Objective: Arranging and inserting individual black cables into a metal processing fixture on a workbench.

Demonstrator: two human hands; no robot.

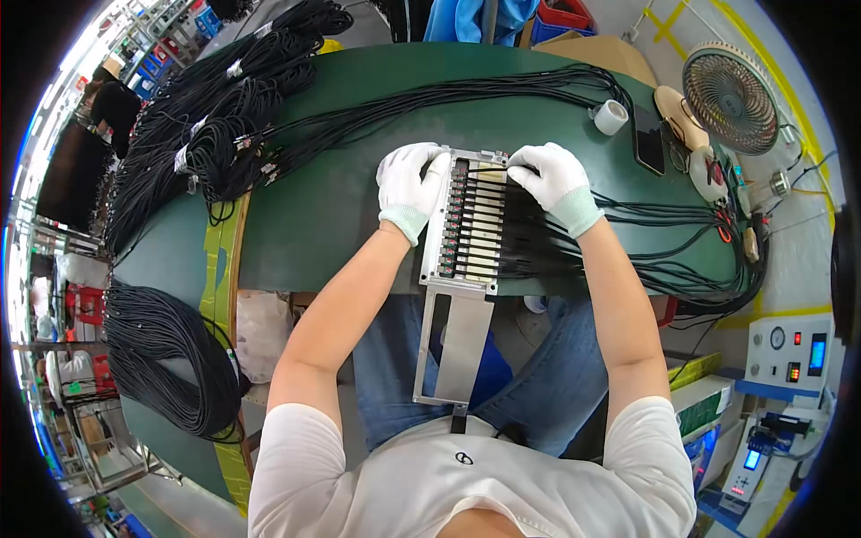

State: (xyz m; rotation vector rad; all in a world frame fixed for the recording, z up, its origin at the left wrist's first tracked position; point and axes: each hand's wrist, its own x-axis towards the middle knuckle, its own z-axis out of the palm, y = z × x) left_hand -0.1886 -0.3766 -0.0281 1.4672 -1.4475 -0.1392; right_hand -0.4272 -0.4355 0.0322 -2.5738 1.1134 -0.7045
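A long metal fixture [433,235] with a row of slots lies on the green table in front of me, its hinged frame [466,345] swung down over my lap. Several black cable ends sit side by side in the slots, their cables leading off to the right. My left hand [408,182], in a white glove, is closed at the fixture's upper left edge, thumb against the rim. At the upper right corner, my gloved right hand [553,177] pinches a black cable [491,169] lying across the top slots. The tips of its fingers partly hide the cable.
Bundles of black cables [184,368] cover the table's left side. More cables [664,215] run along the right. A white roll [611,117], a phone [647,142] and a fan [731,97] stand at the far right. Yellow tape [220,269] lines a table edge.
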